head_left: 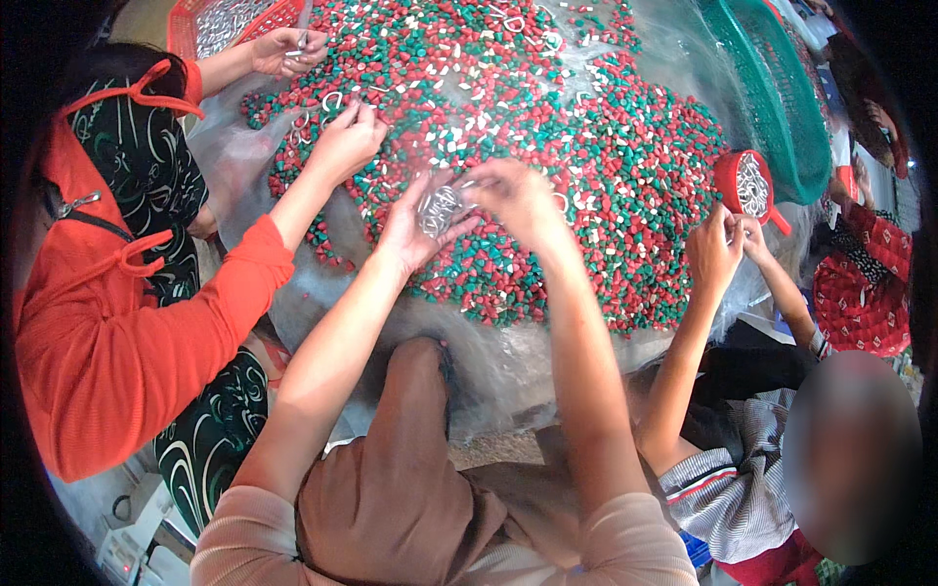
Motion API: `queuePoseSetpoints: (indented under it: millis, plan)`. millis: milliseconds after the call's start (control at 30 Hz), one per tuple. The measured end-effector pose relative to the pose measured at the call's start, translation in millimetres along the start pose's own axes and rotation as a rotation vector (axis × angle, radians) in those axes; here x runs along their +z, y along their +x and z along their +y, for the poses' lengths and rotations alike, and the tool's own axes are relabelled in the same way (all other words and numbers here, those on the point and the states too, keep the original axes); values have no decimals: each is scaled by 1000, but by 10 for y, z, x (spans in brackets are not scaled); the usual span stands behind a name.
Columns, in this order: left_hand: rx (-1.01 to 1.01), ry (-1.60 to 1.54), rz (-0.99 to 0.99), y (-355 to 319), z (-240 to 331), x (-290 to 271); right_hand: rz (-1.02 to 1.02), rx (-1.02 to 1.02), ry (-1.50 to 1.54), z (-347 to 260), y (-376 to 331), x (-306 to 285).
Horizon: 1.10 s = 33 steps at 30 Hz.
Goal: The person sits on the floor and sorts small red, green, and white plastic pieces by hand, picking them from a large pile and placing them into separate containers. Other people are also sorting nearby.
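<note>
At frame centre, the left hand [406,229], half-curled, holds silvery metal pieces [439,209]. They lie immediately left of the right hand [520,202]; its blurred grip's opening and contents I cannot tell.

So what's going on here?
The person's left hand cradles small silvery curved pieces; the blurred right hand is at them. Below spreads a pile of small red, green and white pieces. A co-worker in an orange-red hooded top reaches over it; another's hands are near a round red plastic basket.
</note>
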<state>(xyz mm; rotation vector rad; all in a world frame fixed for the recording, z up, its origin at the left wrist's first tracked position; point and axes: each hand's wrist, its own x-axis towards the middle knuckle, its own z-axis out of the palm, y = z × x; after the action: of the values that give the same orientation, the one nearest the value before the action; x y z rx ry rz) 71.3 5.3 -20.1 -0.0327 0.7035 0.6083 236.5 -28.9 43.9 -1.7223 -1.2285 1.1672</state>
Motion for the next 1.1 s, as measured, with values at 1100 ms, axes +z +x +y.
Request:
queuePoseSetpoints:
  millis: [1100]
  plan:
    - [-151,-16,-91,80,-36,139,352,287,-517,145,-386,-273]
